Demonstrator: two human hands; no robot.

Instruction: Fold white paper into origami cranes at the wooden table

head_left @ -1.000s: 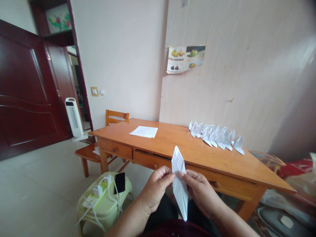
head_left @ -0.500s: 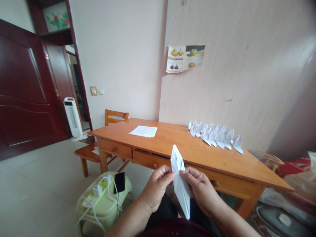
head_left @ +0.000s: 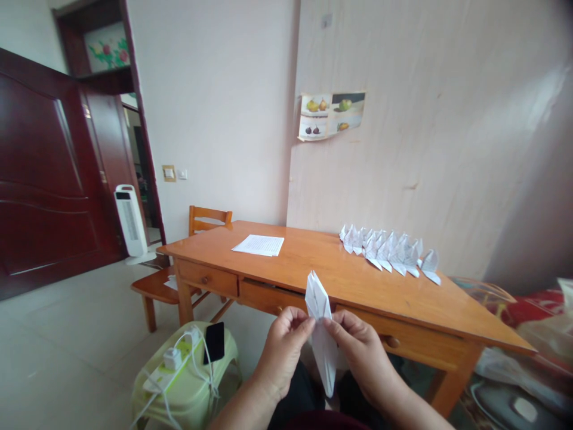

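A long, narrow piece of folded white paper (head_left: 324, 352), pointed at its top and tapering below, is held upright over my lap. My left hand (head_left: 286, 346) pinches its left edge between thumb and fingers near the middle. From the other side, my right hand (head_left: 358, 343) grips it the same way, and the two thumbs almost meet on its front. On the table's far right stand several folded paper pieces (head_left: 389, 251) in close rows. A stack of written paper sheets (head_left: 258, 245) lies flat on the table's left part.
The wooden table (head_left: 308, 257) with drawers is in front of me. At lower left, a pale green stool (head_left: 188, 394) carries a power strip (head_left: 165, 373) with cables and a black phone (head_left: 214, 342). A wooden chair (head_left: 154, 286) stands left of the table; bags (head_left: 537, 316) lie at right.
The folded paper has become narrower in view, its lower end shifting left and more upright. Both thumbs have come closer together on it. The camera view has tilted slightly up.
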